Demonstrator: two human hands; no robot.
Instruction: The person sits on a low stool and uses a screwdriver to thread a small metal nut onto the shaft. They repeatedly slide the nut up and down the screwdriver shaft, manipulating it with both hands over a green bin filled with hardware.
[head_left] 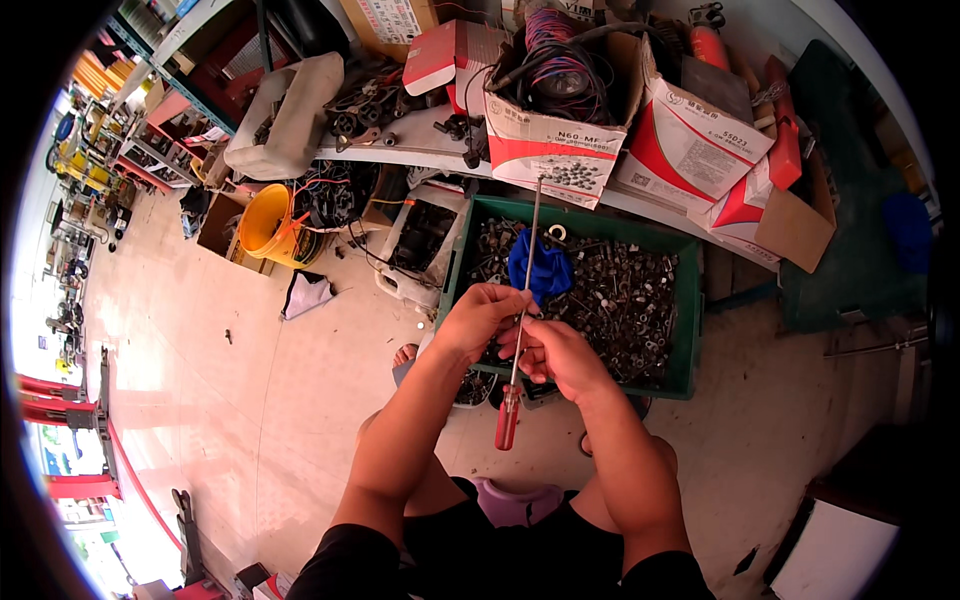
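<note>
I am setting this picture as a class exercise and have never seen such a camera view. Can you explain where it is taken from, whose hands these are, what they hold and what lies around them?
The one picture comes from a wide fisheye camera worn on a person's head, looking down, so straight edges bend. No machine is involved: the forearms rising from below are the person's own. The left hand and the right hand both grip a long screwdriver with a red handle. Behind them stands a green crate of small metal parts, with a blue cloth on top. Cardboard boxes sit on a shelf behind, and a yellow bucket stands to the left.
</note>
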